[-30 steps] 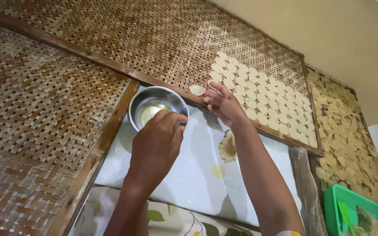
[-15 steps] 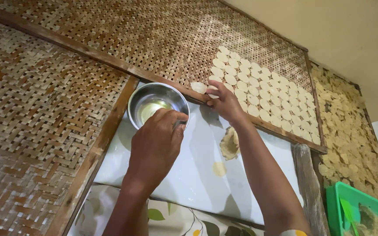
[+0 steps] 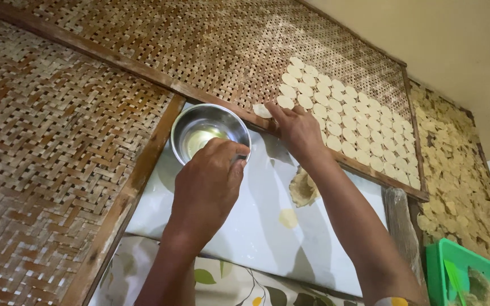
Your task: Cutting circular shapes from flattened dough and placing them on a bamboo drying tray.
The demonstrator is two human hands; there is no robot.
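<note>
We see no labels, signs or screens. Nearest to packaging: a green plastic container [image 3: 466, 272], square-cornered, well right of and below both hands, contents unclear.

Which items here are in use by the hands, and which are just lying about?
In use:
left hand at the steel bowl
right hand at a pale disc
rows of discs on the woven tray
white mat
dough lump

Lying about:
green tub
left woven tray
far tray of dried chips
</note>
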